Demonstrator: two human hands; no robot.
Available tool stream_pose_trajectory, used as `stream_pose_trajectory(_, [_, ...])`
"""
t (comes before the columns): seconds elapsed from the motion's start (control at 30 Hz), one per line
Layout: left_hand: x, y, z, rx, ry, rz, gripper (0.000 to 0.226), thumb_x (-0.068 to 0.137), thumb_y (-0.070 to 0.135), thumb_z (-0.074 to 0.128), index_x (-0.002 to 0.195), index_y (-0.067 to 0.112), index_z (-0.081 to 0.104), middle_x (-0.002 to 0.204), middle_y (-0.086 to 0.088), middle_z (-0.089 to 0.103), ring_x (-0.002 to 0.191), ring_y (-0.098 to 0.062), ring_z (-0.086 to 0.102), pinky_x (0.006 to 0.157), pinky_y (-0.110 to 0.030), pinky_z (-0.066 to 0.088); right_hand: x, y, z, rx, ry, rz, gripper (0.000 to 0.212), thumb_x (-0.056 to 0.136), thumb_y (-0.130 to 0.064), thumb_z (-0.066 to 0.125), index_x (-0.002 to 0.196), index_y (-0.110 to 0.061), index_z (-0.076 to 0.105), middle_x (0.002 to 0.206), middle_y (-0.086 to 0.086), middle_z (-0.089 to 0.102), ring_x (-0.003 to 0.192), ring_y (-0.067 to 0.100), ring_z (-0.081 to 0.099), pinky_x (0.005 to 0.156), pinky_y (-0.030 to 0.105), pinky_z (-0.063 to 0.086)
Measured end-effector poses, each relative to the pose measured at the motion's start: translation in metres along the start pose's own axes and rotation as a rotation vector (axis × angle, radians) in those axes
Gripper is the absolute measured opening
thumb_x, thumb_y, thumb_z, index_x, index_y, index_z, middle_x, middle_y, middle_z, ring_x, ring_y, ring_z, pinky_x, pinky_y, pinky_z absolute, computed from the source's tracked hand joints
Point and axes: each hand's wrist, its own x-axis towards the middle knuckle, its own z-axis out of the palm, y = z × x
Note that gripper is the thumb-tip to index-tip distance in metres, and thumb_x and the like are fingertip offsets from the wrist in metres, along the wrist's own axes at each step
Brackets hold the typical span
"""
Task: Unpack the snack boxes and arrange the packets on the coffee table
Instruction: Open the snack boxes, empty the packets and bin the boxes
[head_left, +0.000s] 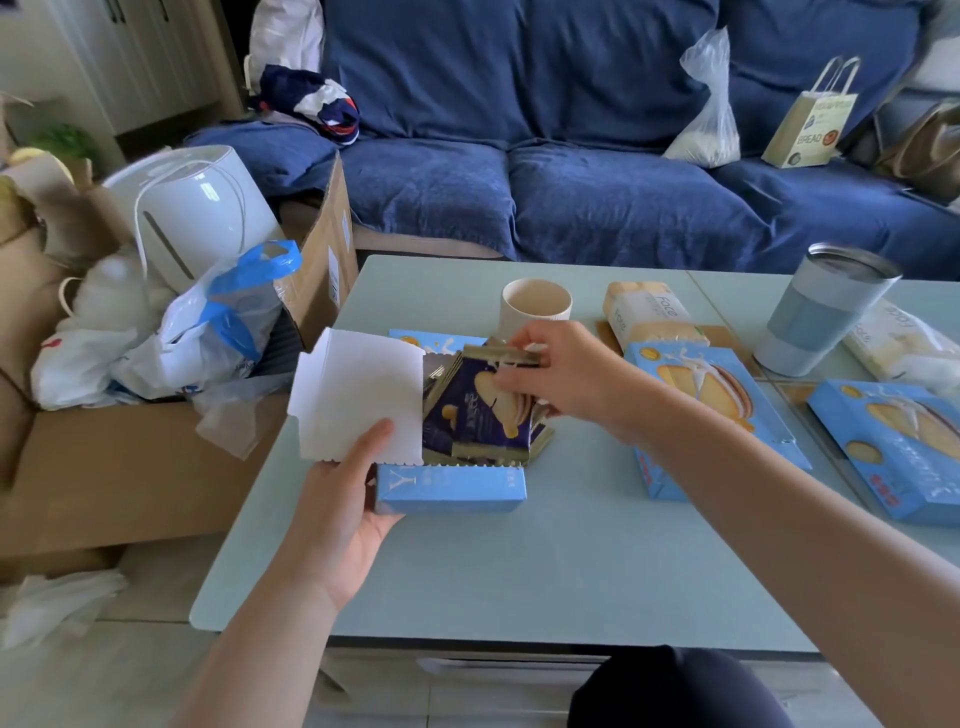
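Pale blue tabletop (519, 571) stands before a blue sofa (571, 197), with an open light-blue snack box (449, 488) lying toward its left edge, dark foil packets (478, 415) showing inside it. The left hand (337, 499) clasps the box's near-left corner, thumb pressing the white lid flap (358, 395) back and out of the way. The right hand (556, 379) reaches in from the right, its fingers (514, 387) pinched shut on the top packets. Two more sealed snack boxes (711, 410) lie toward the right edge, near a steel tumbler (826, 312); a cream cup (535, 304) stands just behind the open box. To do this step well, I judge that the left hand should pin the box flat and hold the flap wide while the right lifts straight up, taking only a few packets so that the slippery foil does not fan out and spill. The bare near part of the tabletop looks the best place to lay them in a row.
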Motion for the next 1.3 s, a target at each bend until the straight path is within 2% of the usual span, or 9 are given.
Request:
stream_pose_trajectory(0.23, [0.005,0.007,-0.01,-0.025,0.051,0.06,0.027,0.093,0.013,0.057,0.117,0.025,0.064,0.104,0.002,0.073,0.092,-0.015,0.071,0.075,-0.042,0.06,0.008,0.01,-0.023,0.324,0.21,0.173,0.03,0.089,-0.014,0.068,0.116,-0.016,0.057,0.099,0.011,0.07,0.08,0.019,0.072,0.066,0.036,0.061])
stream_pose_trajectory(0.37, [0.006,0.011,-0.012,-0.039,0.084,0.05,0.021,0.095,0.013,0.057,0.111,0.024,0.065,0.102,0.001,0.075,0.089,-0.016,0.073,0.076,-0.043,0.059,0.011,0.029,-0.028,0.278,0.279,0.307,0.016,0.089,-0.014,0.067,0.098,-0.019,0.055,0.095,0.008,0.068,0.081,0.019,0.07,0.062,0.035,0.06])
stream_pose_trajectory(0.57, [0.005,0.013,-0.01,0.023,0.086,0.059,0.018,0.095,0.018,0.057,0.111,0.024,0.065,0.096,0.0,0.075,0.082,-0.016,0.072,0.068,-0.036,0.061,0.009,0.051,-0.008,0.12,0.133,0.39,0.024,0.088,-0.013,0.067,0.109,-0.015,0.055,0.093,0.01,0.067,0.077,0.019,0.069,0.059,0.032,0.06])
stream_pose_trajectory(0.77, [0.004,0.007,-0.005,0.066,0.057,0.012,0.018,0.093,0.021,0.059,0.109,0.019,0.067,0.101,-0.007,0.072,0.092,-0.024,0.068,0.077,-0.041,0.058,0.011,0.057,0.009,-0.387,0.114,0.183,0.03,0.088,-0.02,0.065,0.117,-0.013,0.065,0.109,0.006,0.067,0.097,0.02,0.061,0.068,0.022,0.044])
stream_pose_trajectory(0.97, [0.002,0.002,0.002,0.028,0.017,-0.01,0.026,0.091,0.016,0.061,0.116,0.018,0.067,0.113,-0.009,0.071,0.103,-0.026,0.066,0.086,-0.049,0.056,0.002,0.04,-0.001,-0.532,0.279,-0.038,0.035,0.091,-0.019,0.057,0.125,-0.013,0.059,0.124,0.007,0.059,0.115,0.026,0.051,0.09,0.032,0.042])
stream_pose_trajectory(1.03, [0.001,-0.001,0.005,0.025,-0.01,-0.011,0.023,0.091,0.014,0.06,0.112,0.019,0.068,0.106,-0.006,0.073,0.093,-0.021,0.07,0.076,-0.043,0.058,-0.005,0.025,0.001,-0.503,0.296,-0.152,0.032,0.092,-0.017,0.054,0.123,-0.013,0.06,0.123,0.005,0.059,0.114,0.023,0.052,0.088,0.027,0.04])
stream_pose_trajectory(1.13, [-0.001,-0.004,0.011,0.032,-0.045,-0.015,0.021,0.091,0.012,0.059,0.108,0.022,0.068,0.098,-0.002,0.073,0.083,-0.016,0.07,0.072,-0.038,0.058,-0.016,0.006,0.01,-0.463,0.211,-0.263,0.027,0.093,-0.015,0.055,0.118,-0.008,0.062,0.117,0.005,0.064,0.107,0.022,0.058,0.084,0.022,0.042])
stream_pose_trajectory(1.2, [-0.003,-0.005,0.015,0.045,-0.062,-0.019,0.021,0.091,0.012,0.059,0.108,0.021,0.067,0.1,-0.003,0.072,0.085,-0.018,0.07,0.078,-0.041,0.056,-0.019,-0.001,0.018,-0.461,0.104,-0.261,0.026,0.092,-0.015,0.056,0.113,-0.002,0.061,0.111,0.012,0.066,0.103,0.03,0.059,0.085,0.034,0.048])
stream_pose_trajectory(1.3, [-0.007,-0.005,0.018,0.058,-0.083,-0.026,0.026,0.086,0.013,0.063,0.11,0.019,0.068,0.104,-0.006,0.073,0.091,-0.02,0.07,0.085,-0.044,0.054,-0.018,0.001,0.026,-0.473,-0.033,-0.229,0.032,0.088,-0.021,0.06,0.118,-0.01,0.057,0.108,0.004,0.065,0.1,0.024,0.056,0.077,0.031,0.046])
